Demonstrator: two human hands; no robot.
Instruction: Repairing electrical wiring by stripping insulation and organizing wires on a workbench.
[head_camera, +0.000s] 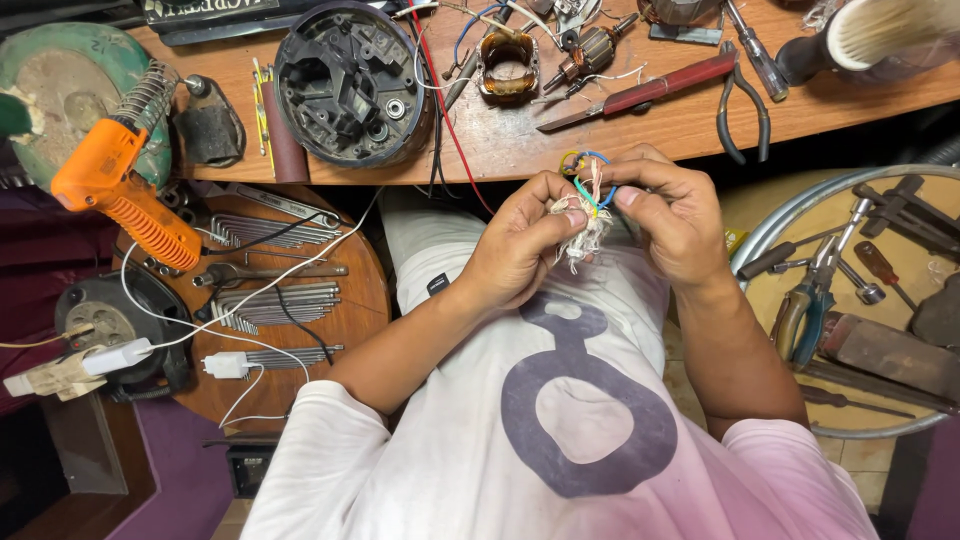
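Both hands — left hand (515, 245), right hand (672, 215) — on wire bundle (583, 205)

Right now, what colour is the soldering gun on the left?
The soldering gun is bright orange, with a white cord; the head view shows it clearly.

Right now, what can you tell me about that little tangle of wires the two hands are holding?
The wire bundle is a small tangle of thin coloured leads, blue, green and yellow, looping above pale, frayed wrapping that hangs down. The left hand and right hand pinch it between fingertips, above the lap, just before the wooden bench.
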